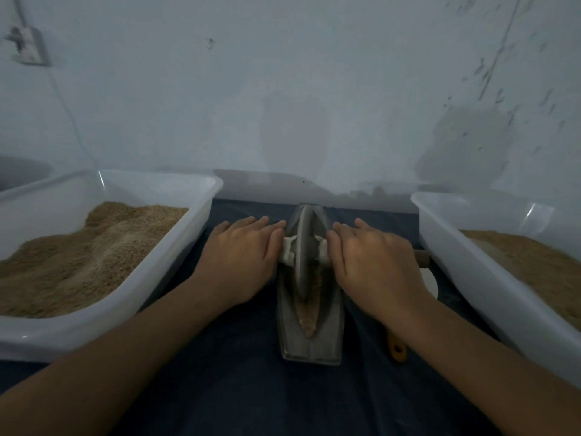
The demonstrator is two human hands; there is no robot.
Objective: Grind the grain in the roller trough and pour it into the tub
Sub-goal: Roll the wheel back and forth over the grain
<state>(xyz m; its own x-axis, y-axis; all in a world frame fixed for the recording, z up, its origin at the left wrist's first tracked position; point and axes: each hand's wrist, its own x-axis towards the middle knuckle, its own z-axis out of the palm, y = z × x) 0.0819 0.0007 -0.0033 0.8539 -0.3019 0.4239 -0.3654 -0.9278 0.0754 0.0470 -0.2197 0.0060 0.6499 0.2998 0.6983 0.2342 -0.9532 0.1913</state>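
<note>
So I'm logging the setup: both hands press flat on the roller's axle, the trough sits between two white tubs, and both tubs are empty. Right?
Not quite. In the head view both white tubs, left and right, hold ground grain. The rest stands: left hand and right hand press on the axle, trough between the tubs.

- A dark blue cloth covers the surface, reaching back to the pale wall.
- On the left sits a white plastic tub, heaped with brown ground grain.
- On the right, a second white tub holds more of the same meal (only part of it is in view).
- Between them stands the grey metal roller trough, lengthwise toward the wall.
- Just right of the trough lies a yellow-orange handle with a hole at its end, the rest hidden under an arm.
</note>
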